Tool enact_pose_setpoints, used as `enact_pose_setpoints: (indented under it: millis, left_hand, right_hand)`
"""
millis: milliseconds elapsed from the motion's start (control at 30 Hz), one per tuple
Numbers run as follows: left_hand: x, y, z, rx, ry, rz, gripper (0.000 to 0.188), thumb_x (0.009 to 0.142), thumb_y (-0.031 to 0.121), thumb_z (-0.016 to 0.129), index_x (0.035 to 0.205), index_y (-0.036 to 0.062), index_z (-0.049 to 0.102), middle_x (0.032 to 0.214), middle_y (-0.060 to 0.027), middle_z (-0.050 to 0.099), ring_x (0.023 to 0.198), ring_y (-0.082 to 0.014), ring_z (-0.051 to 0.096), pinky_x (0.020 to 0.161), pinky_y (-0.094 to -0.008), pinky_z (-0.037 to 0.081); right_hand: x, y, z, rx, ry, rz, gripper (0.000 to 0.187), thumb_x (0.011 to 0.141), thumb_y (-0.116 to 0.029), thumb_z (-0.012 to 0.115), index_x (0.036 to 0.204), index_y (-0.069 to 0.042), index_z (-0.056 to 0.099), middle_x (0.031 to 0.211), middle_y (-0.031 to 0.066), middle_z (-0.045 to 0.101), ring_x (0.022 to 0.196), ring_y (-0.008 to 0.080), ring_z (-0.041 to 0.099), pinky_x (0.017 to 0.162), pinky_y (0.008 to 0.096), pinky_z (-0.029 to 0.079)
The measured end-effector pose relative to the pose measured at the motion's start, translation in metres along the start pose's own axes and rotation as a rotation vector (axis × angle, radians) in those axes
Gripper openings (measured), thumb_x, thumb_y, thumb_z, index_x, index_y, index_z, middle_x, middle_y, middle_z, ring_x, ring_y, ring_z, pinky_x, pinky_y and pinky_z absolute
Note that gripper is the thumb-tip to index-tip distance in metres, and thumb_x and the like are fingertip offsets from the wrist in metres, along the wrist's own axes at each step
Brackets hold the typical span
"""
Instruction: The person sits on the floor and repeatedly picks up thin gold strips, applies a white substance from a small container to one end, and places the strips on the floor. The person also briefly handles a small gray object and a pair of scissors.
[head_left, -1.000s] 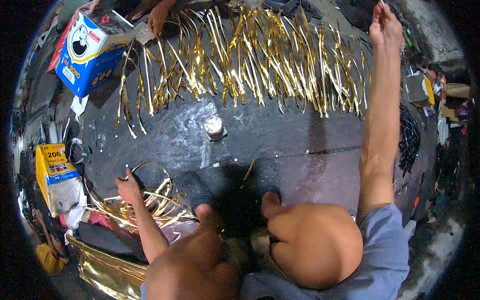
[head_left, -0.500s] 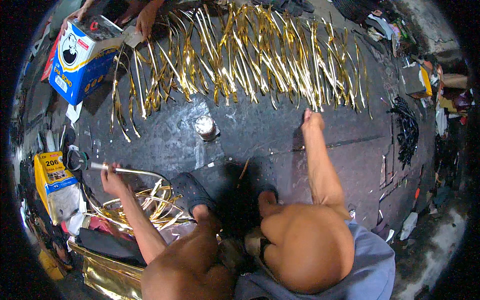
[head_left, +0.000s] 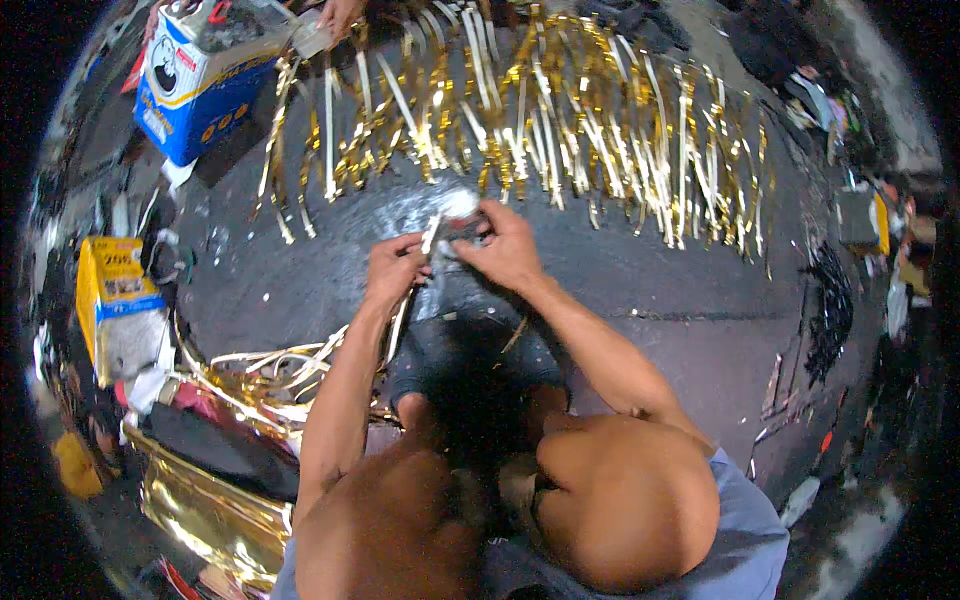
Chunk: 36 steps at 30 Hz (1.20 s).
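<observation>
**Q:** Which step is in hand?

**A:** Judged from the layout, single-strip handling at the pot. One gold strip (head_left: 431,236) is held in front of the person, its upper end just beside the round white pot (head_left: 460,205). Its lower part hangs toward the feet.

**Q:** State the condition of each hand.

**A:** Left hand (head_left: 393,268): fingers narrowed in a pinch on the strip, below its upper end. Right hand (head_left: 508,250): thumb and forefinger spread apart at the near right side of the pot. Blur hides the space between them; whether they grip the pot, or anything small, cannot be told.

**Q:** Where are the other strips?

**A:** A long row of strips (head_left: 545,115) lies across the far side of the dark floor sheet (head_left: 640,270). A loose heap of strips (head_left: 285,372) lies at the left, near the left forearm. A co-worker's hand (head_left: 340,15) is at the far left end of the row, beside a blue and white can (head_left: 205,105).

**Q:** What does the next move call for?

**A:** In my judgement, a light, steady pinch close to the strip's upper end. The strip looks thin and liable to twist. Keep its trailing length clear of the heap, and avoid knocking the pot.
</observation>
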<state>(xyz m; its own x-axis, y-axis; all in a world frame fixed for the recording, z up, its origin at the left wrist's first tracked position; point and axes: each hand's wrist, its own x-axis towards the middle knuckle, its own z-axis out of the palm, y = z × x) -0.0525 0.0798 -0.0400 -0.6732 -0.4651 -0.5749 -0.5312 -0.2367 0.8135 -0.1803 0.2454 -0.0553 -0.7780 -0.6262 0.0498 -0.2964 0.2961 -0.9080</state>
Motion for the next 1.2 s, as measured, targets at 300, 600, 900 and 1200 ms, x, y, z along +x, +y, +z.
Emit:
enact_pose_setpoints:
  millis: [300,600,900,1200]
  left_hand:
    - [-0.007,-0.013,-0.009,-0.41,-0.248,-0.149,0.047,0.081,-0.005,0.066,0.127,-0.0024,0.065,0.08,-0.0038,0.066,0.061,-0.0107,0.061,0.053,-0.0227,0.052]
    - [-0.024,-0.02,-0.022,-0.738,-0.619,-0.235,0.057,0.085,0.004,0.06,0.141,-0.0027,0.051,0.073,0.0007,0.057,0.053,-0.0065,0.051,0.043,-0.0185,0.043]
    - [0.036,0.001,-0.018,0.466,-0.211,0.169,0.012,0.079,0.005,0.074,0.089,0.0022,0.079,0.086,-0.0094,0.077,0.075,-0.0168,0.071,0.071,-0.034,0.056]
    - [0.041,-0.017,0.007,0.608,0.003,0.515,0.037,0.075,0.007,0.076,0.111,0.0057,0.073,0.098,-0.0136,0.075,0.094,-0.0301,0.072,0.089,-0.0384,0.056]
  right_hand:
    - [-0.006,-0.048,-0.017,0.394,0.218,0.177,0.04,0.084,-0.007,0.083,0.115,0.0,0.06,0.103,0.0083,0.071,0.085,0.0114,0.067,0.078,0.0258,0.054]
    - [-0.026,-0.018,-0.023,0.081,0.257,0.177,0.048,0.08,-0.014,0.088,0.111,0.002,0.055,0.087,0.007,0.068,0.07,0.0094,0.064,0.06,0.025,0.053]
    - [-0.013,-0.021,-0.044,0.076,0.224,0.179,0.058,0.08,-0.021,0.089,0.119,0.002,0.053,0.09,0.0102,0.071,0.076,0.0137,0.072,0.062,0.0296,0.058]
    - [-0.023,-0.001,0.006,-0.376,0.031,-0.304,0.069,0.08,-0.022,0.082,0.136,0.001,0.05,0.112,0.0203,0.066,0.096,0.0329,0.069,0.085,0.0404,0.057]
